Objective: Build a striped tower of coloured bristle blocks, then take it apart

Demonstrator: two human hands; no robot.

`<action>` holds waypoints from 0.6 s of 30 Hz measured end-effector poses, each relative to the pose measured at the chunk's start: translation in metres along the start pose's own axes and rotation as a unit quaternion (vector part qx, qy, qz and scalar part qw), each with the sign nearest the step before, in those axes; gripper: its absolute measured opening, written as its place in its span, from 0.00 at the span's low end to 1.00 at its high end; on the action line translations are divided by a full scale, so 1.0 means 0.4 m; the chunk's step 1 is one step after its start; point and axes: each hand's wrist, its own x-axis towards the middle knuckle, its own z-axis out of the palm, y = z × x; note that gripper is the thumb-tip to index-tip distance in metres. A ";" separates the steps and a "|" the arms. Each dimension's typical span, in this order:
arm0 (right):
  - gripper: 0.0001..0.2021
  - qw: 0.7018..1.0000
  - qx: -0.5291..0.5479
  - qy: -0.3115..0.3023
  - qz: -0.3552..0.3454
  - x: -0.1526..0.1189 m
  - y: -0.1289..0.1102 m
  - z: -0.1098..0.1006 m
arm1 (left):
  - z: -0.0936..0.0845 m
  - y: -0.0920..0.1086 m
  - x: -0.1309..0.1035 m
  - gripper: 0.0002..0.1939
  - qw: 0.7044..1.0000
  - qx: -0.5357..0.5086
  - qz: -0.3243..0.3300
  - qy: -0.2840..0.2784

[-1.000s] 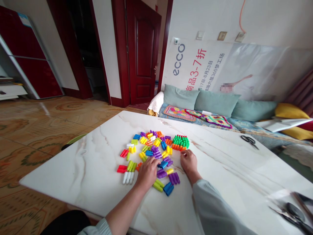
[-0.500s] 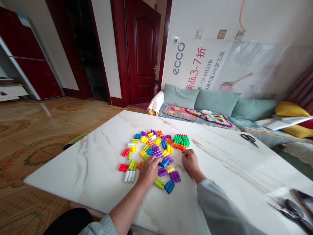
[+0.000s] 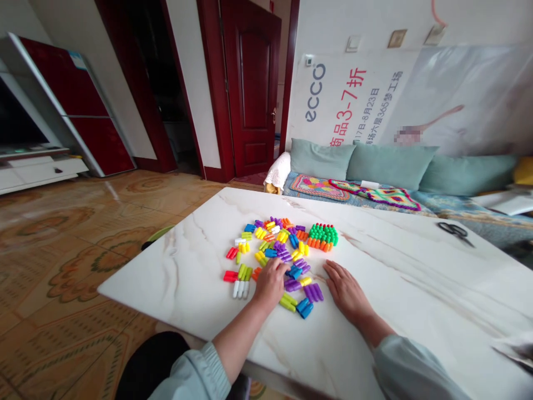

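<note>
White marble-look table [image 3: 166, 278] here, with a bunch of colourful plastic pieces [image 3: 283, 253] scattered around the middle, mostly off to 12 o'clock of the left hand [image 3: 271, 282]; that hand is curled in among them, fingertips right by a blue piece [image 3: 295, 272] at its 2 o'clock; honestly can't tell if it's gripping anything, since the knuckles hide it; the right hand [image 3: 346, 291] is released, palm down on the tabletop with its fingers stretched out.

Going round the left hand: a purple piece [image 3: 313, 292] sits at 3 o'clock, a lime piece [image 3: 287, 302] between 4 and 5, a white piece [image 3: 241, 289] around 9 with a red piece [image 3: 230, 276] just beyond; a neat block of green pieces [image 3: 323, 235], red along the back and orange along the front, is at the right hand's 11 o'clock; black scissors [image 3: 454, 230] lie well apart at its 2 o'clock.
</note>
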 end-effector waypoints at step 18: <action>0.21 0.999 -0.036 -0.015 0.004 0.007 -0.006 0.000 | -0.201 -0.229 0.164 0.10 0.992 0.058 -0.108 -0.023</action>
